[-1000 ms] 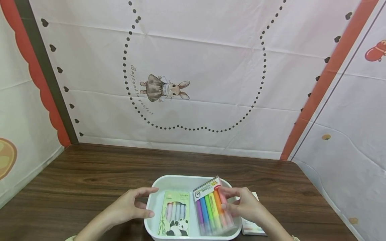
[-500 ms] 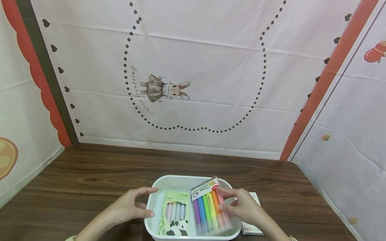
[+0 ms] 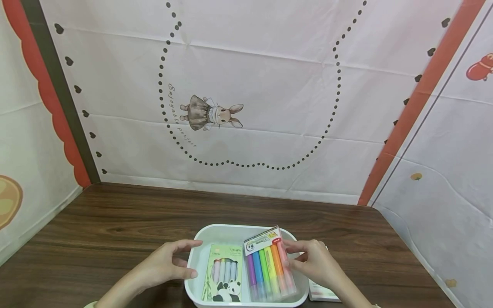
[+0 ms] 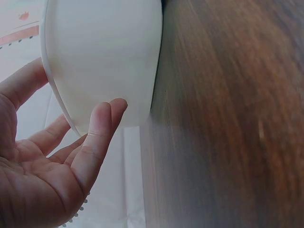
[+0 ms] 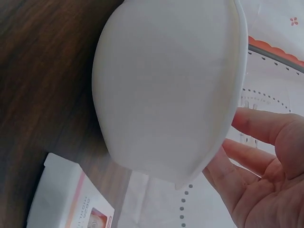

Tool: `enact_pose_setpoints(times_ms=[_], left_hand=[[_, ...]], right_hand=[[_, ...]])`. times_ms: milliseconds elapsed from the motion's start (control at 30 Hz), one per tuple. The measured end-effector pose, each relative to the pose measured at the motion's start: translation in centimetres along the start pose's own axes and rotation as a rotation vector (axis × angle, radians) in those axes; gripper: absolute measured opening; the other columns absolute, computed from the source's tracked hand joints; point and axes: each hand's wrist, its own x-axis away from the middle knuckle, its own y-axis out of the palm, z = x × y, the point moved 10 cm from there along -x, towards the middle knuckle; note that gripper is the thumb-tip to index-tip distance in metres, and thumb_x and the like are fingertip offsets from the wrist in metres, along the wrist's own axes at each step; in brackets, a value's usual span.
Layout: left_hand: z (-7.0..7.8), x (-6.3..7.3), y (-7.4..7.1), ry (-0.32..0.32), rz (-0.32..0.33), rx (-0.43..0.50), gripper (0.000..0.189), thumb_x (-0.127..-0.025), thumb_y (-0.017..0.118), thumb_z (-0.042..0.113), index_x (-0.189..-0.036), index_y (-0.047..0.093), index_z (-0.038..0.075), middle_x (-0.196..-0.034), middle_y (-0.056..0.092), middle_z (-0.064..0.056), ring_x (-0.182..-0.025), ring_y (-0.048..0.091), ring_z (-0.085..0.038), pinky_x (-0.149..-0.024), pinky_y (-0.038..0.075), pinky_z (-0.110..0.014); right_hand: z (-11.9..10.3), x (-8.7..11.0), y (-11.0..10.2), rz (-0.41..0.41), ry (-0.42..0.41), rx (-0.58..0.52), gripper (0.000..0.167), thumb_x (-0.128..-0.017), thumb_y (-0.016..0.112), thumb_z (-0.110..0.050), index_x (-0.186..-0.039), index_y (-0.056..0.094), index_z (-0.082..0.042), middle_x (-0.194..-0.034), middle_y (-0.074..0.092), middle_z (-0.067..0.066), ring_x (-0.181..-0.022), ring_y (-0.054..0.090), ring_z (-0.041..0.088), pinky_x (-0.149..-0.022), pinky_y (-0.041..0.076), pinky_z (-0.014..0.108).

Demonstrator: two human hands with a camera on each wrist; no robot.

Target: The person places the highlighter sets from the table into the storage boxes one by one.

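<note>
A white plastic bin [image 3: 227, 231] stands at the near edge of the table. Inside its left half lies a green panda-printed box of pens [image 3: 222, 273]. A clear pack of six-colour highlighters [image 3: 269, 267] lies askew in the right half, its top end up by the far rim. My left hand [image 3: 171, 261] is at the bin's left rim, thumb and fingers spread apart, with nothing between them. At the highlighter pack's right edge, the fingertips of my right hand [image 3: 313, 261] touch or nearly touch it; fingers are relaxed and partly behind the rim in the right wrist view.
A white box [image 5: 71, 194] lies on the table right of the bin, partly under my right forearm in the head view. The dark wood table [image 3: 135, 222] extends behind and to both sides. Printed white cloth [image 3: 262, 107] hangs along its back and sides.
The highlighter pack has shifted slightly left in the bin. My right hand moved left with it, then back a little to the right. My left hand stays in place.
</note>
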Motion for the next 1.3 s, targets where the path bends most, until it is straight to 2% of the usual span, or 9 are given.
enact_pose_setpoints(times_ms=[233,400,567,833,1100,1300], left_hand=[[0.0,0.0,-0.1,-0.005,0.001,-0.006,0.073,-0.074,0.075,0.011,-0.133,0.037,-0.008,-0.128,0.035,-0.040,-0.087,0.064,-0.026,-0.068,0.055,-0.034],[0.0,0.0,-0.1,-0.010,0.006,-0.021,0.073,-0.073,0.076,0.012,-0.132,0.038,-0.008,-0.128,0.035,-0.039,-0.087,0.064,-0.026,-0.069,0.055,-0.035],[0.1,0.0,-0.1,-0.016,0.011,-0.021,0.074,-0.072,0.077,0.015,-0.132,0.039,-0.007,-0.128,0.035,-0.039,-0.088,0.064,-0.027,-0.069,0.055,-0.034],[0.0,0.0,-0.1,-0.020,0.011,-0.020,0.074,-0.073,0.076,0.013,-0.133,0.038,-0.007,-0.128,0.035,-0.039,-0.088,0.064,-0.026,-0.069,0.055,-0.034],[-0.2,-0.1,0.0,-0.003,0.000,-0.005,0.072,-0.074,0.075,0.009,-0.133,0.037,-0.008,-0.128,0.034,-0.040,-0.088,0.064,-0.027,-0.069,0.055,-0.034],[-0.1,-0.1,0.0,0.003,-0.005,0.006,0.072,-0.074,0.074,0.009,-0.133,0.036,-0.009,-0.128,0.034,-0.040,-0.088,0.064,-0.028,-0.069,0.055,-0.034]], right_hand=[[0.4,0.0,0.8,-0.024,0.033,-0.015,0.037,-0.071,0.070,-0.005,-0.106,0.065,0.005,-0.100,0.066,0.020,-0.060,0.062,0.008,-0.051,0.050,0.020],[0.9,-0.1,1.5,-0.050,0.089,-0.052,0.042,-0.068,0.068,0.001,-0.109,0.062,0.008,-0.097,0.064,0.025,-0.051,0.060,0.006,-0.046,0.049,0.022],[1.1,-0.1,1.6,-0.060,0.111,-0.077,0.042,-0.069,0.069,0.000,-0.110,0.062,0.007,-0.097,0.064,0.025,-0.056,0.061,0.009,-0.050,0.051,0.022],[2.0,0.3,1.5,-0.100,0.179,-0.374,0.049,-0.074,0.070,-0.006,-0.118,0.055,0.010,-0.103,0.062,0.027,-0.074,0.067,0.022,-0.065,0.055,0.030],[2.7,0.7,1.3,-0.122,0.215,-0.463,0.049,-0.076,0.065,-0.005,-0.121,0.052,0.011,-0.105,0.062,0.026,-0.080,0.066,0.018,-0.069,0.055,0.032],[3.2,0.9,0.7,-0.113,0.244,-0.490,0.052,-0.078,0.069,-0.010,-0.120,0.051,0.013,-0.106,0.062,0.026,-0.082,0.066,0.018,-0.069,0.055,0.036]])
